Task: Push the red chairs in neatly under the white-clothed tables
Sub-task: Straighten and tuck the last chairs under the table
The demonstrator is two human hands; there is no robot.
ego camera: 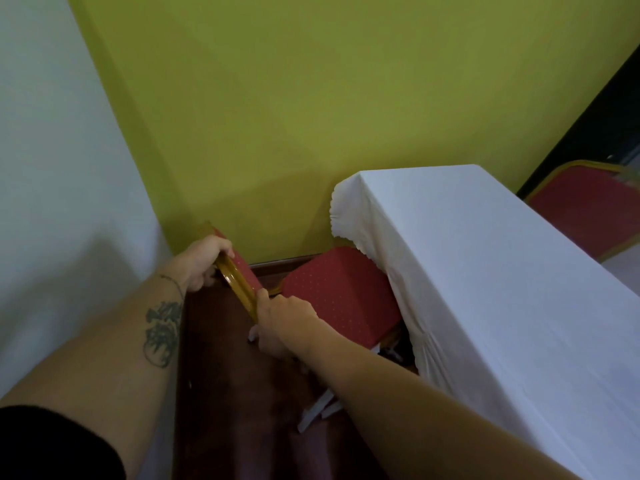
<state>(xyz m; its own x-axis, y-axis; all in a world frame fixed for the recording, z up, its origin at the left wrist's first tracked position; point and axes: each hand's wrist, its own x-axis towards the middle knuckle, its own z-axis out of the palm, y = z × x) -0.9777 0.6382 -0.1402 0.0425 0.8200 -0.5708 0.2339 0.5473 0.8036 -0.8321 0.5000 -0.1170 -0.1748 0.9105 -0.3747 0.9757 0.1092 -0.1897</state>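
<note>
A red chair with a gold frame stands at the near end of a white-clothed table [491,278]. Its red seat [341,292] reaches partly under the hanging cloth. My left hand [204,263] grips the top of the chair's backrest [239,271] at its far end. My right hand [280,323] holds the same backrest at its near end, fingers wrapped round the gold rail. A second red chair [588,206] shows beyond the table at the right edge.
A green wall [311,116] stands close behind the chair, and a white wall [52,150] runs along the left. The floor [228,393] is dark red-brown. White table legs [318,408] show under the cloth near my right forearm.
</note>
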